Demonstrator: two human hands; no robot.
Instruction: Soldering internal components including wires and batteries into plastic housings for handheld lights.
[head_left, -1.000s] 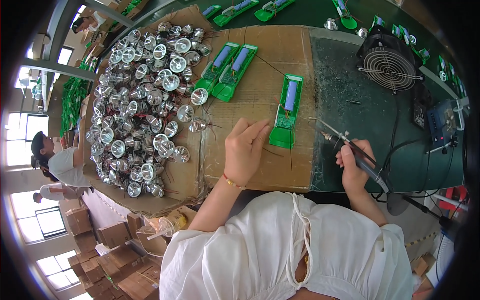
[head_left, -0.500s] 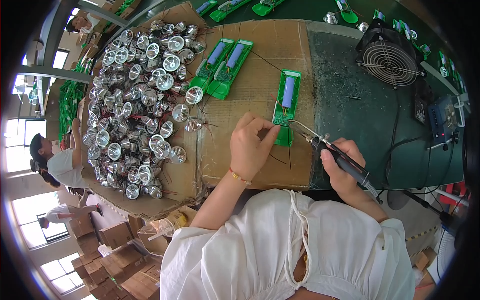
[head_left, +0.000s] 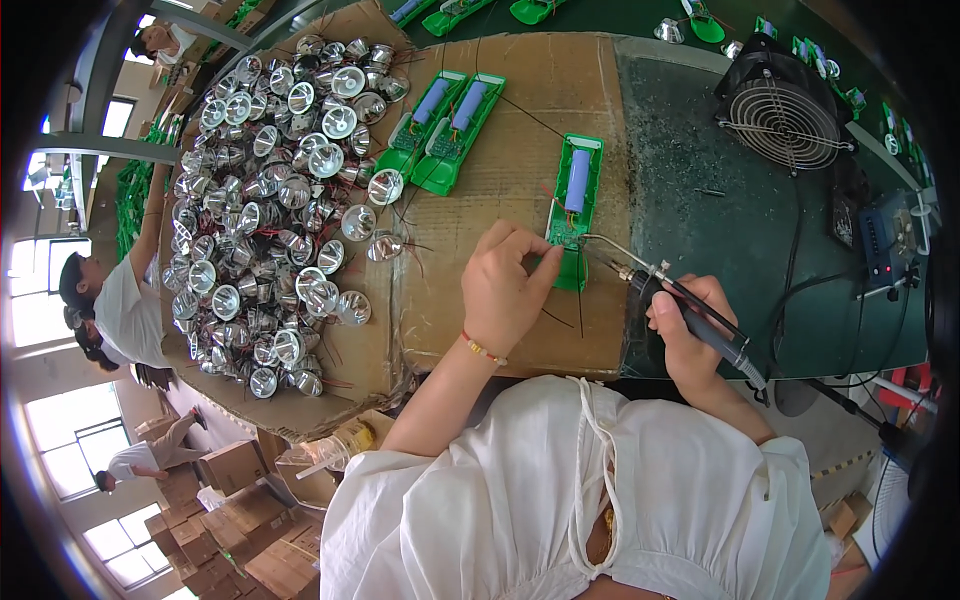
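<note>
A green plastic housing (head_left: pixel 571 270) lies on the cardboard in front of me, holding a purple battery cell (head_left: pixel 577 180) and a small green circuit board (head_left: pixel 566 234). My left hand (head_left: pixel 503 283) is closed in a pinch at the board's left edge; whatever is between thumb and forefinger is too small to make out. My right hand (head_left: pixel 690 325) grips a black-handled soldering iron (head_left: pixel 716 345) with a thin bent metal tube attached. The tube's end reaches the board's right edge, while the iron's tip sits just right of the housing. A black wire trails below the housing.
A heap of silver reflector cups (head_left: pixel 290 190) with wires fills the cardboard (head_left: pixel 500 330) at left. Two more green housings (head_left: pixel 440 175) lie beyond my left hand. A fan (head_left: pixel 785 120) and a blue control box (head_left: pixel 885 245) with cables stand right. Co-workers are at far left.
The soldering iron and my right hand have shifted slightly. My left hand keeps its pinch at the board. At left, one co-worker now stretches an arm out and another bends toward boxes.
</note>
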